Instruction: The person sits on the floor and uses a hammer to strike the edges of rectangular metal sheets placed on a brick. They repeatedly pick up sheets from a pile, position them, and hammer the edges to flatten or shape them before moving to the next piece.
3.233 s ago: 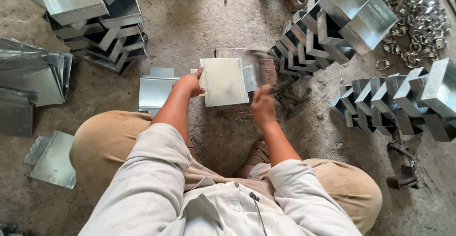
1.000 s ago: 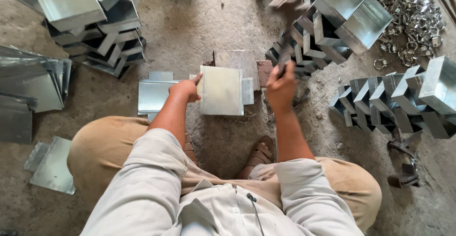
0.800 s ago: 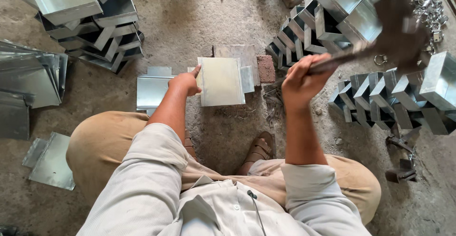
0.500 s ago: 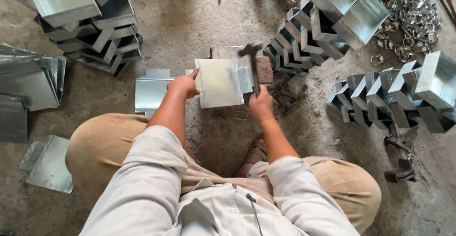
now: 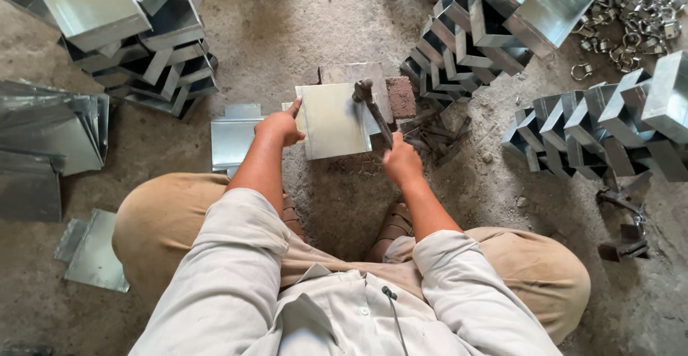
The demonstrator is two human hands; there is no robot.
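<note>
Head view, person squatting on a grey concrete floor. Nearest, a small flat metal offcut lies at the near left, beside the knee. Centre: the left hand is clenched on the left edge of a square galvanised steel sheet, which rests on a flat metal block. The right hand grips the handle of a dark metal hammer, whose head lies on the sheet's right edge. Left of the sheet sits a folded flat metal piece; just right of the block, a reddish brick. Left: a pile of flat steel sheets. Far left: stacked open sheet-metal boxes. Far right: rows of nested sheet-metal boxes and. Far right corner: a heap of small metal rings.
</note>
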